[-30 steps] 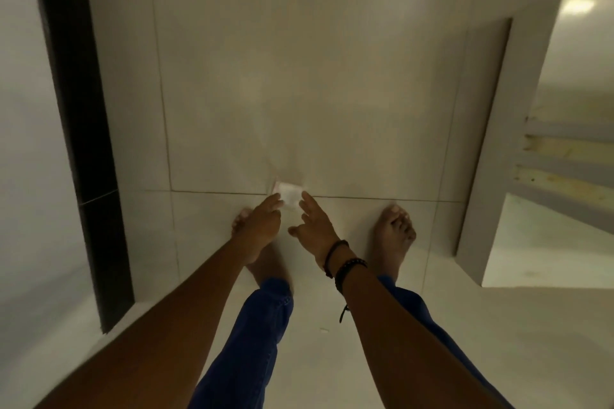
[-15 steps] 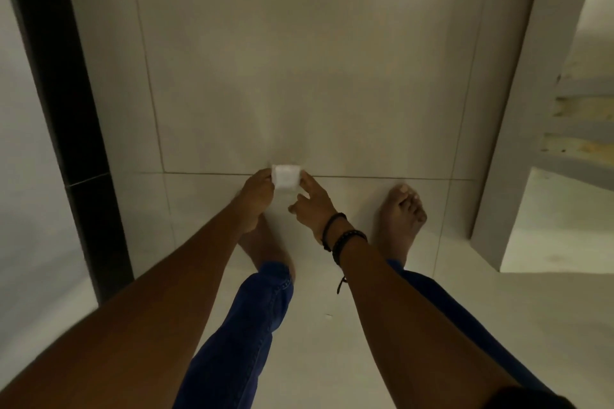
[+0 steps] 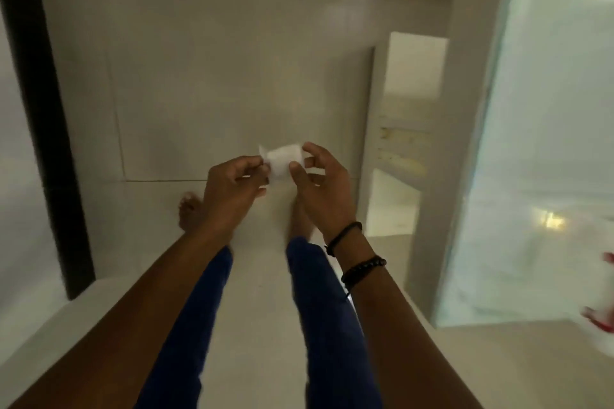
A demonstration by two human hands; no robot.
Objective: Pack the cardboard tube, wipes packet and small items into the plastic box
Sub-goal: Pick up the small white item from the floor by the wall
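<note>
Lifted off the floor (image 3: 232,325) now, the small white packet (image 3: 282,161) is pinched between both hands, left hand (image 3: 232,189) and right hand (image 3: 324,189) fingers clamped on opposite edges, seemingly for inspection.

A home interior: pale glossy floor tiles (image 3: 199,93), bare feet (image 3: 190,212).

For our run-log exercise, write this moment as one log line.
left hand: pinching white item | right hand: pinching same item | item: off floor | plastic box: not seen

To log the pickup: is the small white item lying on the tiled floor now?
No, the small white item is held up between the left hand and right hand.
</note>
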